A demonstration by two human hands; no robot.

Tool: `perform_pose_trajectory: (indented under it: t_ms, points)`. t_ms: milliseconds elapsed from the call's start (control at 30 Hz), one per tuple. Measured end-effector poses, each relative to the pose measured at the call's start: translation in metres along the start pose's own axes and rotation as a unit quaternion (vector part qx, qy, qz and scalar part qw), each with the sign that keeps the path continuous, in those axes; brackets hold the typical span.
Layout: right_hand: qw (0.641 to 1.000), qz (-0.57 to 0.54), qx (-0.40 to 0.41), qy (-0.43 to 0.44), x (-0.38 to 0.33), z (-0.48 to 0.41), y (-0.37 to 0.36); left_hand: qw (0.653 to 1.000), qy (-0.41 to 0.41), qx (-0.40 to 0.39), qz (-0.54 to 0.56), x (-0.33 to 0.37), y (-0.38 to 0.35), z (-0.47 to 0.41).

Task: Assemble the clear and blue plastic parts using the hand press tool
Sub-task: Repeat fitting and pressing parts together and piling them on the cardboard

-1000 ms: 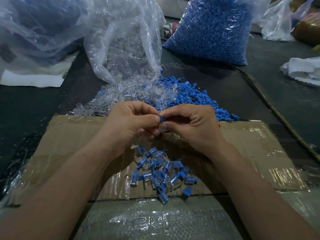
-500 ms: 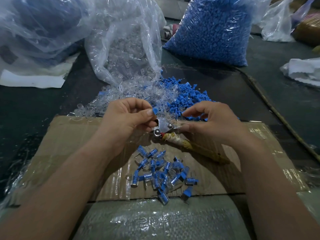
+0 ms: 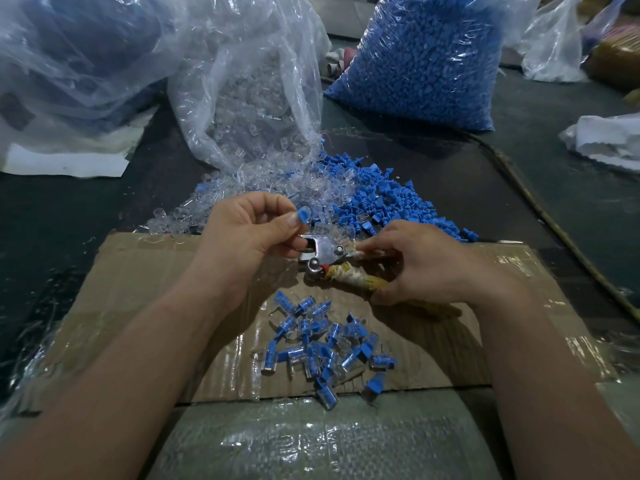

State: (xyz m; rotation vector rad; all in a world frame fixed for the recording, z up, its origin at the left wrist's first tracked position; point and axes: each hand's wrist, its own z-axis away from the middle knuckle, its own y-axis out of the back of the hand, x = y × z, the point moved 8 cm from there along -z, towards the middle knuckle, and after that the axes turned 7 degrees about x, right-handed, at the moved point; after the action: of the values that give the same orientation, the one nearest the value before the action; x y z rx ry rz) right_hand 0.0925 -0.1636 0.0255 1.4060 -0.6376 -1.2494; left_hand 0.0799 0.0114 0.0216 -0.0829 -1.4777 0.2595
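Note:
My left hand (image 3: 249, 233) pinches a joined clear and blue part (image 3: 304, 214) between thumb and forefinger, just above the metal jaw of the hand press tool (image 3: 320, 252). My right hand (image 3: 426, 268) grips the tool's tape-wrapped handles (image 3: 353, 277) on the cardboard sheet (image 3: 138, 289). A heap of assembled blue-and-clear parts (image 3: 322, 344) lies on the cardboard below the tool. Loose clear parts (image 3: 277, 188) and loose blue parts (image 3: 391, 199) are piled beyond my hands.
A clear bag of clear parts (image 3: 249, 98) stands open at the back centre, a full bag of blue parts (image 3: 426, 60) at the back right. More plastic bags (image 3: 69, 64) lie at left. A stick (image 3: 561, 233) runs along the right.
My hands, joined over one part a second ago, have separated. The right hand moved right and down onto the tool's handles; the left hand keeps the part above the jaw.

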Motion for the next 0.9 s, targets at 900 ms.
perform_pose_trajectory:
  t_ms: [900]
  points:
    - [0.974,0.002,0.226,0.016,-0.007,0.000,0.025,0.998,-0.065,0.026,-0.008,0.005,0.005,-0.003]
